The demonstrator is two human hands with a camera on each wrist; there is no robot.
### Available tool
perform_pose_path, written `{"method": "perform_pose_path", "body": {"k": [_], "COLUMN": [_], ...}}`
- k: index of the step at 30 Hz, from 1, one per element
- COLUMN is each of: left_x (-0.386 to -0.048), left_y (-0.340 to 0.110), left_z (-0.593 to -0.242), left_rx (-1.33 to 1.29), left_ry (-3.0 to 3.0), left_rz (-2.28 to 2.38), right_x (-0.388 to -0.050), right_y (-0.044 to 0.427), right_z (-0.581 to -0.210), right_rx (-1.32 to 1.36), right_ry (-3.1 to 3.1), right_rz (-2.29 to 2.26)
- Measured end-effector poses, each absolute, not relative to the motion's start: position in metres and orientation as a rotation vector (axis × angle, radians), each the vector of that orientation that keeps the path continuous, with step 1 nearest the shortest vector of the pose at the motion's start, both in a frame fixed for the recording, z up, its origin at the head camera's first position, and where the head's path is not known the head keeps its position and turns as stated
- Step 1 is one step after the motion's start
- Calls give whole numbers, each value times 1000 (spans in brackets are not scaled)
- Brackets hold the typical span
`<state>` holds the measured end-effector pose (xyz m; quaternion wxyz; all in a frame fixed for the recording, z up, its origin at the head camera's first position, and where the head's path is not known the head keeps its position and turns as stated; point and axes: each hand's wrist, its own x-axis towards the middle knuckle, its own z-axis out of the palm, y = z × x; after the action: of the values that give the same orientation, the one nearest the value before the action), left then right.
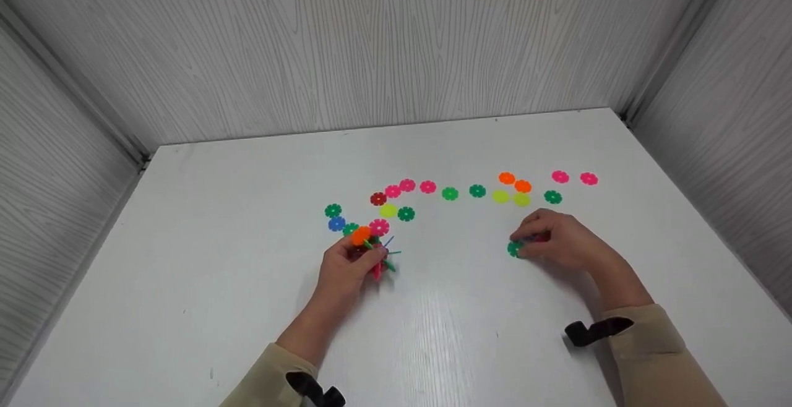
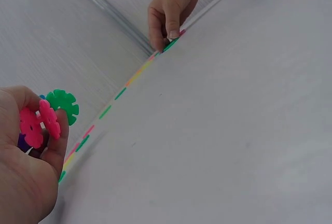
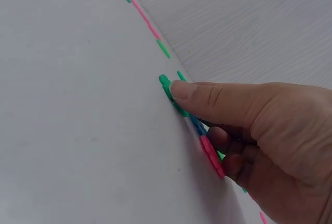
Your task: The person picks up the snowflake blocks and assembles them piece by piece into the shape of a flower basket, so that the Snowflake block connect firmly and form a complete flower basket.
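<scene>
My left hand grips a cluster of interlocked notched plastic discs. In the left wrist view, pink discs, a green disc and a bit of purple stand out from this cluster; my palm and fingers hide the rest. Over at the right, my right hand pinches a green notched disc low at the tabletop, its thumb on the near face. Below that thumb, a blue disc and a pink disc lie beside the fingers, partly covered.
Loose notched discs run in an uneven row across the white table: pink, orange, yellow, green, dark red and blue. A grey wood-grain panel stands behind, with side panels left and right.
</scene>
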<state>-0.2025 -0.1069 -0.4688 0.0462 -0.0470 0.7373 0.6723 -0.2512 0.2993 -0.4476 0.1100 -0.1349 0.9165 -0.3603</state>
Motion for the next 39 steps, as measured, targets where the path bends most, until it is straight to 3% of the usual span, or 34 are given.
{"method": "perform_pose_path", "body": {"k": [17,30,39], "left_x": [-204,-201,-200], "left_y": [-107,-106,-106], "left_z": [-468,-466,-469], "left_rx": [-111,-100,-9], "left_ry": [2266,2202,2209], "left_rz": [2053,2043,2025], "right_x": [-244,-242,-241], "right_y": [242,137,122], "right_z": [-446,-438,-445], "right_rx": [-386,-651,-775], "right_ry": [2694,2417,2425], "right_rz": [-1265,-1788,-1886]}}
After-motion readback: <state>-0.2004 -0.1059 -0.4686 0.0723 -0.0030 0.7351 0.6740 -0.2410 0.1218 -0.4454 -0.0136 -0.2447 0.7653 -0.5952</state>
